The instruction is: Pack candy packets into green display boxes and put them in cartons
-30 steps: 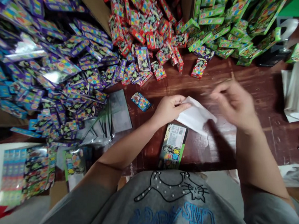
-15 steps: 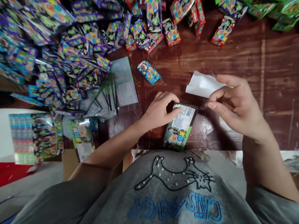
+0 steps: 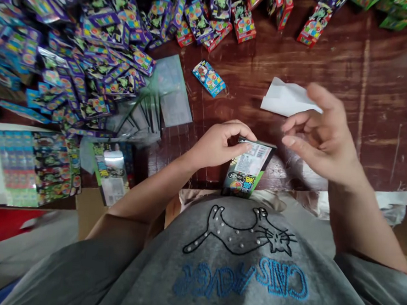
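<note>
My left hand [image 3: 224,143] is closed on the upper edge of a flat, printed candy packet [image 3: 245,170], thumb on the front and fingers behind. The packet has a black and green design and a white barcode label. It leans at the table's front edge, its lower end against the grey shirt. My right hand [image 3: 325,137] hovers to the right of the packet, fingers loosely curled and apart from the thumb, slightly blurred. No object shows between them. Just behind that hand lies a folded white paper [image 3: 289,99].
A small blue candy box [image 3: 208,78] lies beyond my left hand. Clear plastic bags [image 3: 174,93] lie left of it, beside a large heap of purple boxes [image 3: 104,31]. Red boxes [image 3: 244,24] line the back. Filled packs [image 3: 37,167] sit at the front left.
My right thumb and fingers have parted from a near pinch, and its index finger has lifted. The packet's top has shifted slightly right in my left hand. The whole view has tilted down a little.
</note>
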The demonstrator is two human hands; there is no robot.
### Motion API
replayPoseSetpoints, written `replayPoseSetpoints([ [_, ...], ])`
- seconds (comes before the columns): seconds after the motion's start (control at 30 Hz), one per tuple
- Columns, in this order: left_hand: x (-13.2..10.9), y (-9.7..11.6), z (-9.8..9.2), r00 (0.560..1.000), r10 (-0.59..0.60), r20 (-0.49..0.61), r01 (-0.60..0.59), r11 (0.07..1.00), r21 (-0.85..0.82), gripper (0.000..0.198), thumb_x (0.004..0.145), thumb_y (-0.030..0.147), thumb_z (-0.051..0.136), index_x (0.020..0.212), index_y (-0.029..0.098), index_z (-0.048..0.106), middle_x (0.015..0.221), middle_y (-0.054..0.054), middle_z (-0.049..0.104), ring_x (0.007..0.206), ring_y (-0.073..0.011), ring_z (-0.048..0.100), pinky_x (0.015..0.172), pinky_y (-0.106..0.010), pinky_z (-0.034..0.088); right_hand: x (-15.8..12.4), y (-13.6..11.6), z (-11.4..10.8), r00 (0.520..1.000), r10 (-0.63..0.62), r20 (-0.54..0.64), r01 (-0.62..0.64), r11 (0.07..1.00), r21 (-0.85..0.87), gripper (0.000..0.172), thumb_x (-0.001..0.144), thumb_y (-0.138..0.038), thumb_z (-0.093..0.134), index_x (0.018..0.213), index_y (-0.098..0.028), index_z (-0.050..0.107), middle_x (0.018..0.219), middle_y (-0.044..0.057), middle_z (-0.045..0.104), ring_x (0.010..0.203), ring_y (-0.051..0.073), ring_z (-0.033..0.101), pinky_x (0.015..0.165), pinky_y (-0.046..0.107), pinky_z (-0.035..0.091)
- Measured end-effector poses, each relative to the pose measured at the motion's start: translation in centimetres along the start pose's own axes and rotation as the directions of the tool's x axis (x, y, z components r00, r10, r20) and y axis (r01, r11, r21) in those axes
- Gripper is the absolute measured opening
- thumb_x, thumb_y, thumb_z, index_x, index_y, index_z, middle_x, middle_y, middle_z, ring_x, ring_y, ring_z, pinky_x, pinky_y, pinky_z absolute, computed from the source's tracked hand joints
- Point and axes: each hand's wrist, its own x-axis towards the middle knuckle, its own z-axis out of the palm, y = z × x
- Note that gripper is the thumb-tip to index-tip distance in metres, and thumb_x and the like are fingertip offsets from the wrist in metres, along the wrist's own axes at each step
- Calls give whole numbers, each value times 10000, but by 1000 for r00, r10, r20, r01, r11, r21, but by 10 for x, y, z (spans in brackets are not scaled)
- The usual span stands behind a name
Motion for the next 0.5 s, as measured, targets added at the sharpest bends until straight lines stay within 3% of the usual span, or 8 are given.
replayPoseSetpoints([
  [0.07, 0, 2, 3, 1000, -1, 0, 1, 1000, -4, 92, 937, 212, 740, 1018, 194, 781, 1056, -54, 801, 970, -171, 742, 899, -314, 565, 10, -8, -5, 989, -32, 142, 34, 999, -12, 755, 991, -360, 761, 1637, -394, 371, 1004, 1, 689, 859, 179, 675, 777, 350, 644],
  [0.17, -2, 3, 7, 999, -23, -31, 23, 1000, -4, 111, 916, 204, 745, 1019, 190, 782, 1053, -54, 808, 952, -169, 740, 883, -313, 565, 21, -14, 0, 964, 2, 266, 17, 998, -68, 719, 997, -336, 723, 1628, -299, 381, 947, 1, 688, 797, 182, 652, 723, 364, 614],
  [0.37, -7, -1, 13, 994, -96, -53, 93, 994, -59, 136, 903, 238, 746, 1027, 182, 747, 998, -41, 796, 861, -157, 722, 799, -301, 574, 19, -12, 17, 971, 107, 214, -52, 967, -249, 824, 962, -372, 726, 1678, -289, 328, 996, 44, 722, 806, 247, 672, 756, 464, 617],
  [0.5, -9, -4, 12, 993, -101, -66, 95, 992, -89, 141, 888, 241, 763, 1014, 186, 732, 979, -38, 781, 878, -161, 724, 814, -306, 582, 6, -18, 25, 995, 47, 86, 2, 866, -500, 804, 999, -435, 691, 1702, -298, 326, 1147, 97, 756, 1021, 339, 693, 1026, 634, 546],
])
